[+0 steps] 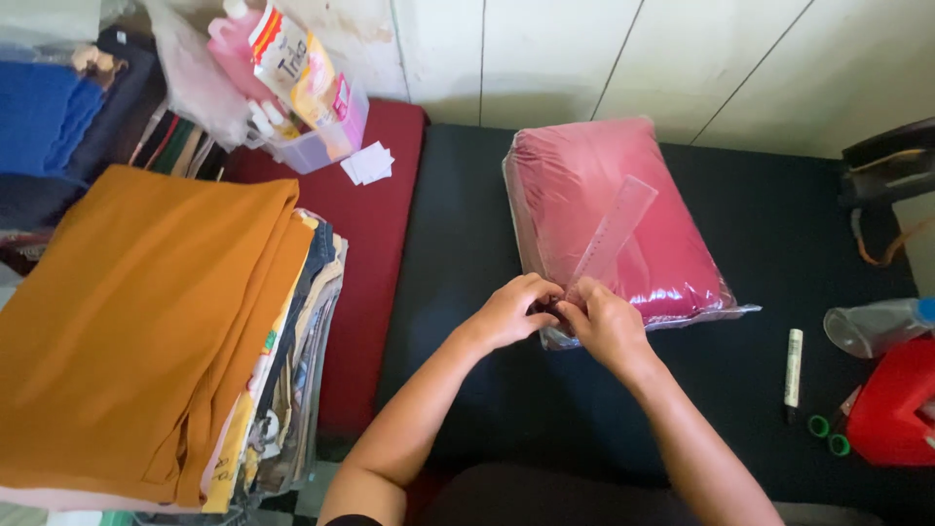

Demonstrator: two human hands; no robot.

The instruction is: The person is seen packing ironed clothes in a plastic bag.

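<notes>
**Both hands at the near edge of a bagged red cloth**

Head view: a black padded surface fills the middle of the scene, with a dark red cushion beside it on the left. Behind both, a pale panelled wall runs across the far side.

A folded red cloth in a clear plastic bag lies on the black surface, right of centre. A clear ruler rests tilted on top of it. The left hand and the right hand meet at the bag's near edge, fingers curled and pinching the plastic there.

On the left, a stack of folded fabrics topped by a mustard cloth sits near the viewer. Farther back stand a clear plastic box and small white paper slips.

On the right lie a white marker, green-handled scissors, a red container and a clear plastic bottle.
</notes>
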